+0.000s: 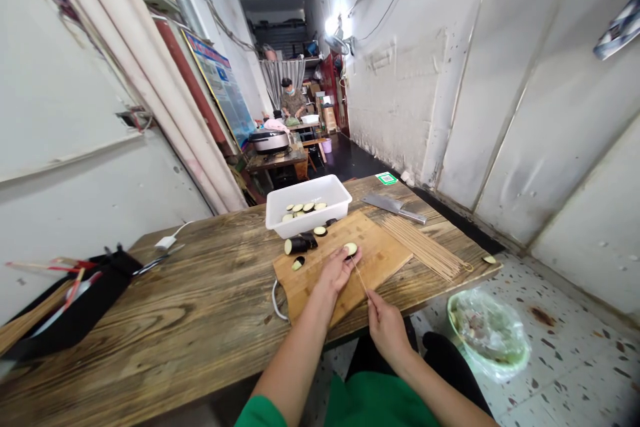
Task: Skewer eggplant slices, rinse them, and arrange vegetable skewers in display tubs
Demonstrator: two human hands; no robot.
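My left hand [338,269] rests on the wooden cutting board [385,257] and pinches a round eggplant slice [351,249] at its fingertips. My right hand [385,327], nearer to me, is closed on the end of a thin bamboo skewer [359,278] whose tip points at the slice. A piece of eggplant [298,244] and loose slices lie on the board's far left. A white plastic tub [320,190] behind the board holds several eggplant slices.
A pile of bamboo skewers [425,248] lies right of the board, a cleaver [395,207] beyond it. A black bag [85,303] with sticks sits at the table's left. A bag-lined bin [487,330] stands on the floor at right. A person works far down the corridor.
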